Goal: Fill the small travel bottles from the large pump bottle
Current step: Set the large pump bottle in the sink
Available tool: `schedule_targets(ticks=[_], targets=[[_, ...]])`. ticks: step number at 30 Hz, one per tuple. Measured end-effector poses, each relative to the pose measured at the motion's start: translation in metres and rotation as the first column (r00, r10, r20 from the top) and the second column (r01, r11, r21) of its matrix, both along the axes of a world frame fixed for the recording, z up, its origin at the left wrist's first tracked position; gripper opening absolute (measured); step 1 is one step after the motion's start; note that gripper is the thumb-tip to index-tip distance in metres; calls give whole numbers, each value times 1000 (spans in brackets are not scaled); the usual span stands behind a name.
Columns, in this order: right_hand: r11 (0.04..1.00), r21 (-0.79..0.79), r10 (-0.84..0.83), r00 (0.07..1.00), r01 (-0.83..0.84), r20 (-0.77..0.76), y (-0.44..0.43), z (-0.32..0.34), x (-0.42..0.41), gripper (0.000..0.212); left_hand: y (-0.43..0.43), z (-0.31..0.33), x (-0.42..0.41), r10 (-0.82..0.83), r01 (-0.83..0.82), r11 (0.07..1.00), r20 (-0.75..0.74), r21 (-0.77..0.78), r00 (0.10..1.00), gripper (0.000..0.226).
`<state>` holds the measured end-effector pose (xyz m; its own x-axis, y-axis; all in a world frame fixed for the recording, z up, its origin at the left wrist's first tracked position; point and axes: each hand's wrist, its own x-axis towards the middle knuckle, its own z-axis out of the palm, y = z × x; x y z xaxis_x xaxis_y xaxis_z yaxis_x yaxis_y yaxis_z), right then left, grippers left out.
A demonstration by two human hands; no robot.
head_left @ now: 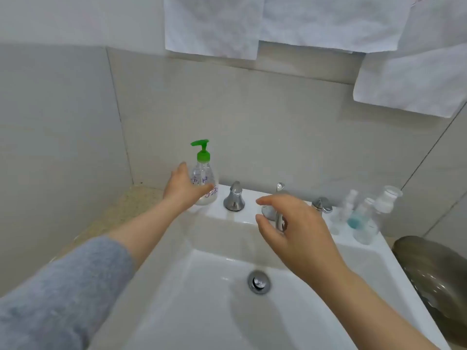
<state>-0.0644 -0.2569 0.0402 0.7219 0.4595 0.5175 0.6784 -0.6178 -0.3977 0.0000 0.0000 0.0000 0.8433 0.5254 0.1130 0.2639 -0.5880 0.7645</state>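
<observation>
A clear pump bottle (205,173) with a green pump head stands at the back left corner of the white sink (316,324). My left hand (183,186) reaches around its lower body, thumb in front and fingers to the left, spread and partly round it. Several small clear travel bottles (364,215), one with blue liquid at its bottom, stand at the sink's back right corner. My right hand (293,224) hovers over the middle of the sink in front of the tap, fingers loosely curved and holding nothing.
A chrome tap spout (279,218) and two chrome handles (234,197) line the sink's back edge. The drain (259,281) sits in the basin. White towels (328,18) hang on the wall above. A dark grey bag (434,281) lies at the right.
</observation>
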Motion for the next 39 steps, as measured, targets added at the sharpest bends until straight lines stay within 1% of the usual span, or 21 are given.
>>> schedule_targets(ticks=[3,5,9,12,15,17,21,25,28,31,35,39], targets=[[1000,-3,-5,1000,5,26,-3,-2,1,25,2,-5,8,-9,9,999,16,-41,1000,90],[1000,-21,-13,1000,13,9,-8,-6,3,24,6,-12,14,9,-7,998,28,-55,1000,89],[999,-13,-39,999,39,12,-17,-4,4,22,5,-16,8,58,-56,998,65,-33,996,71],[999,6,-41,999,41,21,-23,0,-2,25,-8,-17,-14,81,-78,996,100,-39,992,70],[998,40,-50,999,49,12,-33,3,-10,18,-23,-23,-45,72,-67,997,137,-41,988,73],[997,56,-58,998,56,24,-42,4,-18,17,-35,-26,-68,60,-53,997,134,-52,989,73],[994,66,-86,996,85,0,-62,1,-34,20,-62,-35,-108,24,-18,998,110,-54,994,76],[991,46,-126,991,129,-54,-83,-12,-46,24,-92,-54,-137,-41,42,998,32,-44,999,89],[987,28,-154,982,158,-112,-101,-24,-53,25,-115,-69,-148,-103,101,993,-26,-61,994,84],[980,-5,-196,968,198,-158,-118,-34,-55,27,-130,-74,-147,-178,175,984,-93,-38,980,80],[969,-37,-245,948,243,-201,-139,-46,-54,29,-146,-75,-131,-162,155,986,-136,-60,977,76],[963,-49,-267,933,263,-240,-153,-54,-49,30,-158,-83,-115,-128,114,990,-180,-87,975,83]])
